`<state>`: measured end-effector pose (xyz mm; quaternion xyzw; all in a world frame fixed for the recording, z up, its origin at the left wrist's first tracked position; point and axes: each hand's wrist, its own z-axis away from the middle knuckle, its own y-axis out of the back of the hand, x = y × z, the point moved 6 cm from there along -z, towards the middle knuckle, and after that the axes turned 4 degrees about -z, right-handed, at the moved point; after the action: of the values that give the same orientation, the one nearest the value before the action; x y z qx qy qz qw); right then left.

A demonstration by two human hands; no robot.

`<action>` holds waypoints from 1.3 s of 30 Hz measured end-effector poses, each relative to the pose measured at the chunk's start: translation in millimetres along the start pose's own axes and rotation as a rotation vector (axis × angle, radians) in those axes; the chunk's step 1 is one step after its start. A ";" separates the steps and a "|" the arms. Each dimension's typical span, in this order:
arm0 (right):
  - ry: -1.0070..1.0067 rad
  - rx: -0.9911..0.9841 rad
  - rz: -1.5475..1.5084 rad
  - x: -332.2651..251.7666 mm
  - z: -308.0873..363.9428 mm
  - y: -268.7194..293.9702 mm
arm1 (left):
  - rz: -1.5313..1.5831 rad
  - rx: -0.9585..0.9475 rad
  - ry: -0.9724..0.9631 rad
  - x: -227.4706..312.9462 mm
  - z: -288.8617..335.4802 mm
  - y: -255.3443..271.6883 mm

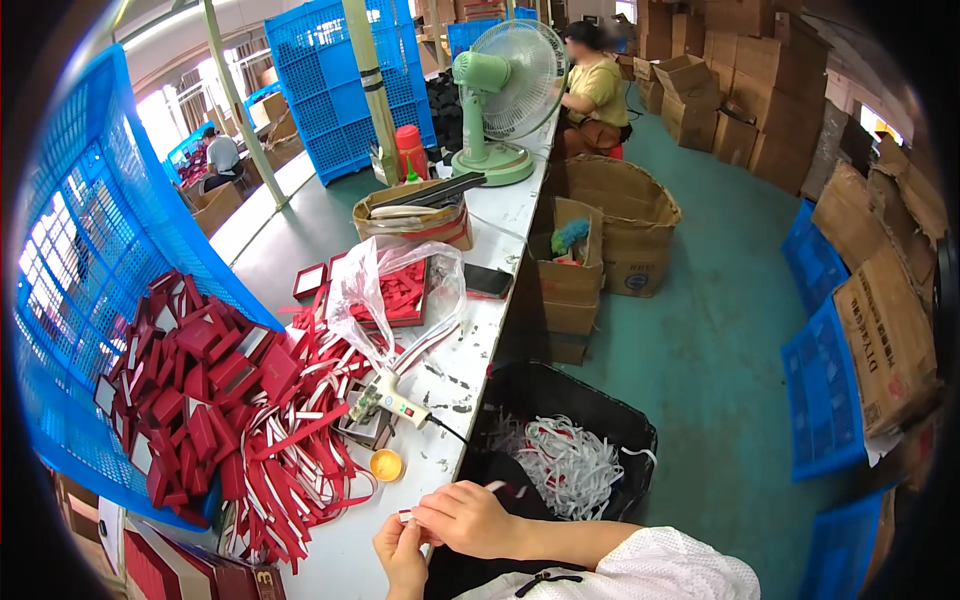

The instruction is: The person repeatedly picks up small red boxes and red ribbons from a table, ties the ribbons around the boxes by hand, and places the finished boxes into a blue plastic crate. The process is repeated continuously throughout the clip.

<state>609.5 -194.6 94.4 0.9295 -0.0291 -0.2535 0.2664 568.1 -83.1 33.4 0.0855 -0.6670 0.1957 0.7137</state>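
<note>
Close together at the table's near edge, my left hand point(402, 562) and my right hand point(468, 520) both pinch a small red-and-white strip point(405, 515). My fingers cover most of it. A thin pale strip point(496, 486) shows just beyond my right hand. Ahead of my hands sits a small round yellow tub point(386, 465). Behind it a white hot glue gun point(402, 405) with a black cord rests by a small metal stand. To the left, red and white ribbon strips point(290, 470) lie heaped, beside a pile of small dark red boxes point(200, 380).
A tilted blue crate point(100, 200) holds the boxes. Further along the white table point(490, 345) are a plastic bag point(390, 295), a phone point(487, 281) and a green fan point(492, 110). A black bin point(640, 440) with paper strips stands right. A person point(597, 90) sits beyond.
</note>
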 end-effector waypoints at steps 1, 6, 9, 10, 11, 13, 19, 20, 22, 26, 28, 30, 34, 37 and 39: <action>0.022 -0.018 0.007 -0.7 -0.7 -1.0 | 0.046 -0.013 0.015 -5.6 -0.7 0.9; 0.003 -0.155 0.049 3.8 5.0 -10.2 | 0.094 -0.061 0.089 -17.2 1.3 2.4; 0.001 -0.246 0.065 9.7 10.6 -15.6 | 0.050 -0.082 0.148 -24.3 -0.2 0.3; 0.001 -0.261 0.079 9.3 12.5 -15.3 | 0.034 -0.064 0.174 -22.4 0.1 -4.0; 0.000 -0.276 0.094 7.9 14.1 -14.2 | -0.006 -0.112 0.189 -23.5 2.1 -5.5; 0.005 -0.291 0.119 7.1 18.3 -11.9 | -0.095 -0.211 0.209 -23.9 5.6 -8.1; -0.030 -0.311 0.111 9.1 43.2 -14.9 | -0.264 -0.246 0.237 -36.9 17.4 -13.9; -0.008 -0.292 0.120 10.2 45.1 -16.7 | -0.283 -0.252 0.234 -41.4 15.1 -13.0; -0.057 -0.371 0.113 13.3 49.9 -23.8 | -0.314 -0.227 0.266 -39.4 18.8 -17.8; -0.118 -0.435 0.080 14.9 57.8 -25.4 | -0.300 -0.261 0.297 -53.5 24.5 -12.4; -0.113 -0.423 0.058 17.7 56.2 -22.9 | -0.312 -0.241 0.318 -42.9 24.3 -20.1; -0.109 -0.412 0.046 20.0 54.8 -20.9 | -0.301 -0.251 0.318 -44.6 23.5 -20.0; -0.120 -0.365 0.027 22.9 51.8 -18.5 | -0.257 -0.257 0.314 -48.5 22.3 -16.5; -0.125 -0.364 -0.013 23.7 50.4 -17.2 | -0.269 -0.260 0.306 -39.0 21.0 -20.2; -0.130 -0.364 -0.025 22.6 51.7 -16.9 | -0.260 -0.217 0.301 -42.6 22.6 -18.6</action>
<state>602.6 -209.3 37.8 0.8479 0.0118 -0.3173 0.4245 553.2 -115.7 -3.8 0.0636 -0.5533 0.0398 0.8296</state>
